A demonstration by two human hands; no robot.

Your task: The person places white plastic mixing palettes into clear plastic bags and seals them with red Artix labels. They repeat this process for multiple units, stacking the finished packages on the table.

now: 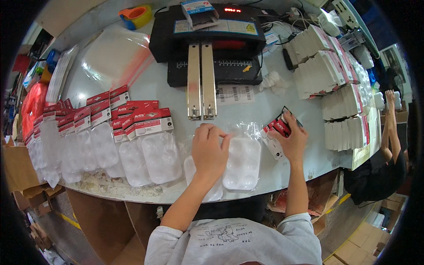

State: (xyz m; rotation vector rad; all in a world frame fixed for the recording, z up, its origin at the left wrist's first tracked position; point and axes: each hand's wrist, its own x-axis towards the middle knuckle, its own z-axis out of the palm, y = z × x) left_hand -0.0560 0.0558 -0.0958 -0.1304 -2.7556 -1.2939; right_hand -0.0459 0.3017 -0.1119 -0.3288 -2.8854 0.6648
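Note:
A white plastic paint palette (pixel 242 165) in a clear bag lies on the table in front of me. My left hand (pixel 211 152) is closed, its thumb and fingers pinching the left upper edge of that bag. Partly hidden under my left wrist is another bagged palette (pixel 215 192). My right hand (pixel 290 136) grips a folded red, black and white header card (pixel 276 129) between thumb and fingers, just right of the bag's open top. Finished-looking packs, bagged palettes (pixel 161 158) with red header cards (pixel 152 122), overlap in a row to the left.
A black machine (pixel 221 53) with two metal bars (pixel 194 81) stands at the back. Stacked header cards (pixel 338 104) line the right side. Flat clear bags (pixel 112 55) and a tape dispenser (pixel 136 17) lie at back left. Another person's arm (pixel 388 123) shows far right.

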